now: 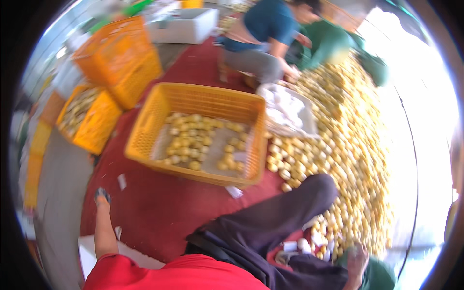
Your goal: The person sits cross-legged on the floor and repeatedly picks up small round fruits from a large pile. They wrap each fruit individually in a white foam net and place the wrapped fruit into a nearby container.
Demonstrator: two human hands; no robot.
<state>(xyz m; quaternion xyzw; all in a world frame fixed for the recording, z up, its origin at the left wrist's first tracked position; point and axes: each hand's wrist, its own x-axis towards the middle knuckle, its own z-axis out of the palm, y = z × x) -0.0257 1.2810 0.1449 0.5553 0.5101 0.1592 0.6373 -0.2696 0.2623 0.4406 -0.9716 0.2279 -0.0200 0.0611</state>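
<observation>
My left hand [102, 197] is stretched out over the red carpet [152, 206]. Something dark grey covers it or lies in it; blur hides which. At the lower right, my right hand [358, 257] is beside a green cloth-like thing [380, 272] and the near end of a big heap of round yellow produce [348, 152]. Its fingers are too blurred to read. Before me stands an orange plastic crate [195, 177] with pierced walls, partly filled with the same produce [188, 139]. Bare bottom shows between two groups of it.
A white basket [308, 119] holding white material sits between crate and heap. A person in a blue top [270, 21] crouches behind it, near green fabric [326, 43]. Orange crates [116, 54] and a white foam box [185, 27] stand back left. White foam [134, 253] lies beside me.
</observation>
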